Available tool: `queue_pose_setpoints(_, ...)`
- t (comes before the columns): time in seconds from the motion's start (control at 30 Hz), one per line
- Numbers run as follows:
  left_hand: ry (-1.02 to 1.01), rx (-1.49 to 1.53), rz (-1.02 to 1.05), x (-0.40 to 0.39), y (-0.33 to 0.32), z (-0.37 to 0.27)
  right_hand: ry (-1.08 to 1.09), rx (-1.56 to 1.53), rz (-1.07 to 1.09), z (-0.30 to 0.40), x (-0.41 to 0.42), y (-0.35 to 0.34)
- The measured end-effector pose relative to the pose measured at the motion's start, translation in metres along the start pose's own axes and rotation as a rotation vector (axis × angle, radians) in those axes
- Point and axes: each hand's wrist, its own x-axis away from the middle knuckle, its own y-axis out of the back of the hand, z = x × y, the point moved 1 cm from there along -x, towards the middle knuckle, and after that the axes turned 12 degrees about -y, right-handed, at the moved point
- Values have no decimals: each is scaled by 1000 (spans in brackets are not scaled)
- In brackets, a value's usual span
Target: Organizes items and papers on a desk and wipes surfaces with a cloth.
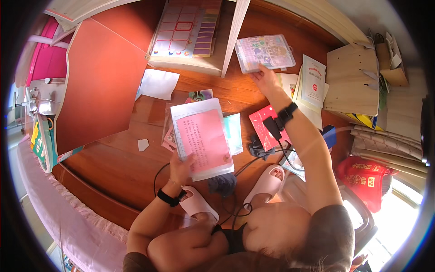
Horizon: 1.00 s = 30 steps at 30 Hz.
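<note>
My left hand (181, 168) grips the lower left edge of a stack of papers, with the thumb on top. A pink sheet with handwriting (204, 141) lies uppermost on white sheets. My right hand (266, 80) reaches forward to a clear flat plastic case of colourful stickers (265, 52); its fingers are at the near edge, and the fingers beneath are hidden. Under and beside the papers are a light-blue packet (233, 134) and a pink packet (169, 141). A red patterned sheet (263, 119) lies below my right forearm.
An open reddish cabinet door (102, 81) stands at left, beside a shelf with printed boards (178, 30). Booklets (312, 81) lie near a wooden box (351, 80). Black cables (249, 163) and dark cloths (222, 183) lie by my slippers. A red bag (365, 182) sits at right.
</note>
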Motion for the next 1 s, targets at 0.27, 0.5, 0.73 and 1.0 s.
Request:
queue_pose_setpoints(0.27,-69,73,-120,-21,24,-10,105,503,109,-19,133,43)
queue_pose_setpoints(0.5,-129,40,-83,-25,26,-7,-85,716,375,-42,193,33)
queue_pose_setpoints(0.73,-102,-46,122,-9,-11,-39,-347,706,512,-67,202,-14)
queue_pose_setpoints(1.0,-236,-54,170,-7,-16,-58,-276,742,528,-59,209,-39)
